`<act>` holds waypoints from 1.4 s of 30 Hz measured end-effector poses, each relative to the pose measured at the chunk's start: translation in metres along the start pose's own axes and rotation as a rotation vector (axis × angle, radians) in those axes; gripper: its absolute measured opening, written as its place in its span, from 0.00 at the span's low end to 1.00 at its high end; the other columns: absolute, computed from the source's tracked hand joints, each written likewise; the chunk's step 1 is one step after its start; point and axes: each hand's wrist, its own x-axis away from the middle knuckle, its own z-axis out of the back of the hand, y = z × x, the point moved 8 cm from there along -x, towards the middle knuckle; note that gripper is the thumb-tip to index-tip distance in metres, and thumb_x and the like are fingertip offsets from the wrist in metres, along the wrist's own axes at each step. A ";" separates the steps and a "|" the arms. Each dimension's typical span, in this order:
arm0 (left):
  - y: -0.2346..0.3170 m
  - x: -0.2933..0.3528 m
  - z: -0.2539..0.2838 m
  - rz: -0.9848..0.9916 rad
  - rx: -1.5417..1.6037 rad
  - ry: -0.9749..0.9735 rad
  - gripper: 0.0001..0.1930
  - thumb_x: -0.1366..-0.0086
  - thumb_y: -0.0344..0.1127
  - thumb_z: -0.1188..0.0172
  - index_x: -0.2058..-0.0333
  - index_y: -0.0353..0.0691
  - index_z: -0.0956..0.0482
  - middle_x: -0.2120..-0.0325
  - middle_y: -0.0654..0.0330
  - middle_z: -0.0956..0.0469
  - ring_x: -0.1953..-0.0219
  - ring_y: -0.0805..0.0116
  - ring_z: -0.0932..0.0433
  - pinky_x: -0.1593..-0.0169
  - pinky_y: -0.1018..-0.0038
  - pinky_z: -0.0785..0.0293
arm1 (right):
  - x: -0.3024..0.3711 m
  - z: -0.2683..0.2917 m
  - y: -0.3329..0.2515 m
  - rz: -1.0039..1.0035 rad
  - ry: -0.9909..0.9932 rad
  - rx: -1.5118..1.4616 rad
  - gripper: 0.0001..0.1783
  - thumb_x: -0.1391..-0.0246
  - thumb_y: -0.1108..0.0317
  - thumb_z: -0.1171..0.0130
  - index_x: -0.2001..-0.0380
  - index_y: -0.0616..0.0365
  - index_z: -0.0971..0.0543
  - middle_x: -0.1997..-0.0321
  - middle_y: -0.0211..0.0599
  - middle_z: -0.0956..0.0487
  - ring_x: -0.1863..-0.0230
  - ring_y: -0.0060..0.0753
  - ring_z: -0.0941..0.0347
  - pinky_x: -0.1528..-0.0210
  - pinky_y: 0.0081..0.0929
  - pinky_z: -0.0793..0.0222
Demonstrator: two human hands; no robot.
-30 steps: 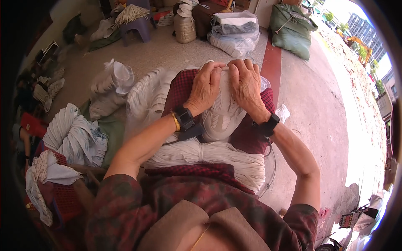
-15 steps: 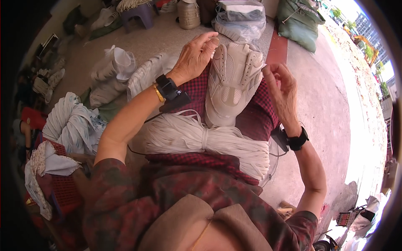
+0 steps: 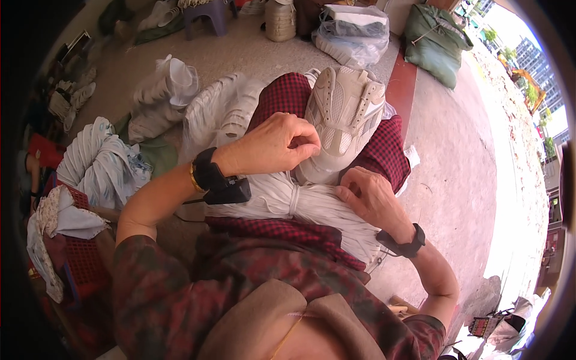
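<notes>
A pale cream-white sneaker (image 3: 339,120) stands between my knees, its toe toward me and its laced tongue farther away. My left hand (image 3: 279,144) is beside the shoe's left side, thumb and fingers curled together in a pinch; anything between the fingertips is too small to make out. Low at the right of the toe is my right hand (image 3: 375,198), its fingers loosely bent with a gap to the thumb. It hovers at or touches the thick bundle of white shoelaces (image 3: 324,207) lying across my lap, tied round its middle.
Stacked white shoe parts (image 3: 219,108) lie on the floor to my left, with more white bundles (image 3: 99,159) behind a red plastic basket (image 3: 87,258). Ahead stand a clear bag of shoes (image 3: 351,36), a jug (image 3: 280,21), a purple stool (image 3: 207,21) and a green sack (image 3: 435,48).
Both hands have come down toward me from the shoe's upper part, the left to beside the toe, the right to the lace bundle. The view has shifted slightly.
</notes>
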 end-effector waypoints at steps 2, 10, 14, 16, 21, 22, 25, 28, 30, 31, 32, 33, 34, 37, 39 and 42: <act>0.004 -0.003 -0.009 -0.070 0.005 -0.003 0.07 0.40 0.31 0.38 0.68 0.33 0.18 0.74 0.57 0.20 0.73 0.68 0.24 0.68 0.72 0.28 | 0.001 0.001 -0.021 0.220 0.042 0.199 0.08 0.46 0.68 0.42 0.71 0.63 0.22 0.75 0.41 0.25 0.76 0.44 0.26 0.71 0.36 0.31; 0.002 -0.005 -0.026 -0.142 -0.040 -0.035 0.05 0.42 0.28 0.39 0.68 0.33 0.19 0.73 0.54 0.19 0.69 0.59 0.23 0.63 0.67 0.27 | 0.000 0.003 0.001 -0.026 0.009 0.012 0.09 0.46 0.68 0.40 0.68 0.64 0.21 0.74 0.39 0.24 0.71 0.40 0.25 0.68 0.33 0.30; 0.006 -0.003 -0.019 -0.156 -0.001 0.008 0.05 0.42 0.28 0.39 0.68 0.33 0.19 0.73 0.54 0.19 0.68 0.58 0.22 0.63 0.66 0.26 | -0.001 -0.009 -0.011 0.187 -0.019 0.321 0.09 0.47 0.67 0.38 0.70 0.63 0.18 0.74 0.41 0.23 0.73 0.38 0.25 0.68 0.33 0.31; 0.005 -0.001 -0.019 -0.122 -0.016 -0.015 0.05 0.42 0.28 0.39 0.68 0.33 0.19 0.72 0.54 0.18 0.68 0.59 0.22 0.63 0.66 0.26 | -0.004 -0.005 0.004 0.028 -0.006 0.104 0.10 0.46 0.66 0.37 0.70 0.63 0.18 0.74 0.38 0.22 0.74 0.32 0.27 0.69 0.29 0.32; 0.005 -0.003 -0.029 -0.088 0.024 -0.050 0.07 0.42 0.30 0.39 0.67 0.32 0.18 0.72 0.51 0.18 0.68 0.58 0.20 0.63 0.65 0.25 | 0.003 -0.006 0.026 -0.336 -0.129 -0.437 0.15 0.37 0.62 0.42 0.68 0.63 0.17 0.74 0.21 0.22 0.74 0.10 0.33 0.73 0.15 0.38; 0.006 -0.004 -0.030 -0.092 0.029 -0.035 0.07 0.42 0.30 0.39 0.67 0.32 0.18 0.72 0.51 0.18 0.68 0.58 0.20 0.63 0.65 0.25 | 0.003 -0.002 0.018 -0.281 -0.126 -0.456 0.15 0.37 0.62 0.42 0.68 0.63 0.17 0.74 0.21 0.22 0.74 0.10 0.33 0.73 0.15 0.38; 0.012 -0.006 -0.037 -0.127 -0.020 -0.032 0.09 0.39 0.32 0.41 0.66 0.30 0.19 0.75 0.47 0.20 0.71 0.56 0.19 0.63 0.64 0.25 | 0.008 0.010 0.007 -0.378 -0.081 -0.634 0.12 0.37 0.62 0.41 0.63 0.61 0.18 0.77 0.21 0.24 0.76 0.09 0.33 0.74 0.12 0.39; 0.020 -0.006 -0.045 -0.073 0.160 -0.097 0.10 0.38 0.33 0.41 0.66 0.29 0.19 0.76 0.47 0.20 0.71 0.58 0.18 0.63 0.67 0.25 | 0.007 0.034 -0.012 -0.353 0.009 -0.570 0.13 0.37 0.61 0.42 0.63 0.61 0.18 0.77 0.21 0.24 0.75 0.09 0.34 0.74 0.12 0.40; 0.030 -0.005 -0.047 -0.066 0.208 -0.112 0.12 0.34 0.36 0.42 0.66 0.30 0.19 0.76 0.52 0.19 0.71 0.66 0.19 0.63 0.71 0.25 | 0.010 0.067 -0.036 -0.154 0.153 -0.461 0.14 0.36 0.60 0.43 0.66 0.62 0.20 0.79 0.19 0.30 0.78 0.08 0.39 0.78 0.13 0.47; 0.035 -0.005 -0.046 -0.060 0.363 -0.129 0.12 0.34 0.35 0.43 0.68 0.30 0.19 0.78 0.54 0.19 0.74 0.70 0.21 0.66 0.72 0.27 | 0.014 0.085 -0.040 -0.142 0.202 -0.447 0.14 0.35 0.61 0.43 0.68 0.62 0.21 0.80 0.18 0.32 0.80 0.08 0.41 0.79 0.14 0.50; 0.040 -0.006 -0.047 -0.049 0.501 -0.160 0.12 0.34 0.35 0.44 0.70 0.30 0.20 0.79 0.56 0.19 0.77 0.73 0.24 0.70 0.72 0.28 | 0.022 0.106 -0.043 -0.096 0.299 -0.583 0.14 0.34 0.61 0.45 0.68 0.62 0.24 0.80 0.16 0.36 0.81 0.07 0.47 0.80 0.15 0.55; 0.041 -0.003 -0.048 -0.014 0.575 -0.245 0.13 0.31 0.36 0.46 0.69 0.32 0.20 0.79 0.65 0.22 0.76 0.79 0.27 0.70 0.77 0.29 | 0.030 0.133 -0.045 -0.023 0.393 -0.640 0.11 0.34 0.63 0.47 0.66 0.61 0.25 0.81 0.14 0.39 0.82 0.06 0.52 0.81 0.14 0.59; 0.042 -0.003 -0.042 -0.023 0.571 -0.239 0.13 0.31 0.36 0.46 0.69 0.32 0.20 0.79 0.65 0.22 0.76 0.79 0.27 0.70 0.77 0.29 | 0.044 0.170 -0.038 -0.041 0.588 -0.579 0.10 0.34 0.64 0.47 0.66 0.60 0.25 0.82 0.13 0.41 0.82 0.06 0.55 0.81 0.13 0.62; 0.038 0.004 -0.016 0.031 0.818 -0.268 0.16 0.27 0.40 0.50 0.68 0.33 0.22 0.79 0.65 0.27 0.76 0.81 0.30 0.71 0.80 0.32 | 0.084 0.284 -0.028 0.092 0.975 0.009 0.12 0.35 0.60 0.47 0.70 0.55 0.24 0.82 0.13 0.45 0.81 0.06 0.59 0.80 0.14 0.66; 0.034 0.008 0.019 0.006 0.962 -0.153 0.17 0.28 0.40 0.50 0.71 0.34 0.24 0.82 0.65 0.30 0.80 0.79 0.35 0.75 0.80 0.37 | 0.123 0.359 -0.005 0.019 1.176 0.370 0.15 0.35 0.60 0.49 0.67 0.61 0.22 0.79 0.17 0.37 0.78 0.13 0.49 0.77 0.20 0.54; 0.042 0.008 0.087 -0.181 1.138 0.022 0.15 0.29 0.40 0.54 0.75 0.42 0.31 0.86 0.71 0.41 0.84 0.79 0.44 0.80 0.79 0.48 | 0.201 0.452 0.031 -0.208 1.473 0.993 0.22 0.40 0.52 0.50 0.66 0.63 0.20 0.77 0.38 0.25 0.76 0.30 0.34 0.70 0.36 0.35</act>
